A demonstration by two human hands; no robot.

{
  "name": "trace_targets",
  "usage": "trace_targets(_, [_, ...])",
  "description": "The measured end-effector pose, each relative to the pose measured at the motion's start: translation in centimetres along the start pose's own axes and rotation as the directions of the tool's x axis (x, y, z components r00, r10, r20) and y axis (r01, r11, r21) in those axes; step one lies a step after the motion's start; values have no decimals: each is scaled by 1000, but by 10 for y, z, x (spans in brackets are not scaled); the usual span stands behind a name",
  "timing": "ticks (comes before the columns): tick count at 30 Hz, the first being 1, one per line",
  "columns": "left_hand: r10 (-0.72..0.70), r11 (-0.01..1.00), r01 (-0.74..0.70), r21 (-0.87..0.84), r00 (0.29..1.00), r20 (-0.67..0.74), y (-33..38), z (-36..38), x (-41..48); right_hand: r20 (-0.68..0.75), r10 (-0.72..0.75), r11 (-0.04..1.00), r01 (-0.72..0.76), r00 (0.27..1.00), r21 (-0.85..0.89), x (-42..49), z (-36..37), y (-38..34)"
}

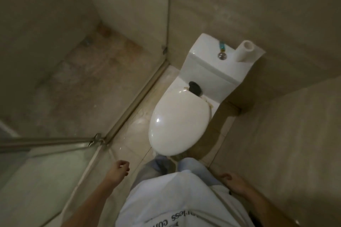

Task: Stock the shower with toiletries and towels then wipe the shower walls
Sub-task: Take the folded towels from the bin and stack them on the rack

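stocking not started here: left hand (120,169) and right hand (232,180) hang loosely curled, empty, by the toilet (177,116). next probably grab the teal tube (222,45) for the shower (73,83).

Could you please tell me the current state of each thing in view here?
Toilet lid: down, closed.
Paper roll: standing on end on the tank.
Small teal tube: resting on the tank.
Left hand: loosely curled, empty.
Right hand: relaxed, empty.
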State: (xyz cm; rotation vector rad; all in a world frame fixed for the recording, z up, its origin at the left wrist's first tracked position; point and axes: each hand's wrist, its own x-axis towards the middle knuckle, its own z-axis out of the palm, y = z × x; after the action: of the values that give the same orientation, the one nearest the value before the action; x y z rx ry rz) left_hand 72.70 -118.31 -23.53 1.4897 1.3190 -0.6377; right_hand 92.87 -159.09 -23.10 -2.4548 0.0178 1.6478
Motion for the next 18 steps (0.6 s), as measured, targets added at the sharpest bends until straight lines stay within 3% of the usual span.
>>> trace_targets(3, [-32, 996, 27, -88, 998, -58, -23, 12, -22, -28, 16, 998, -14, 999, 69, 24, -23, 5])
trace_targets(7, [-91, 969, 51, -243, 984, -155, -48, 39, -61, -89, -79, 995, 84, 993, 53, 57, -60, -21])
trace_targets(14, [-217, 878, 101, -468, 955, -201, -115, 100, -126, 2, -272, 934, 265, 962, -238, 98, -79, -101])
trace_targets(18, [-382, 743, 104, -661, 877, -291, -159, 131, -160, 142, -349, 843, 376, 926, -385, 88, -53, -161])
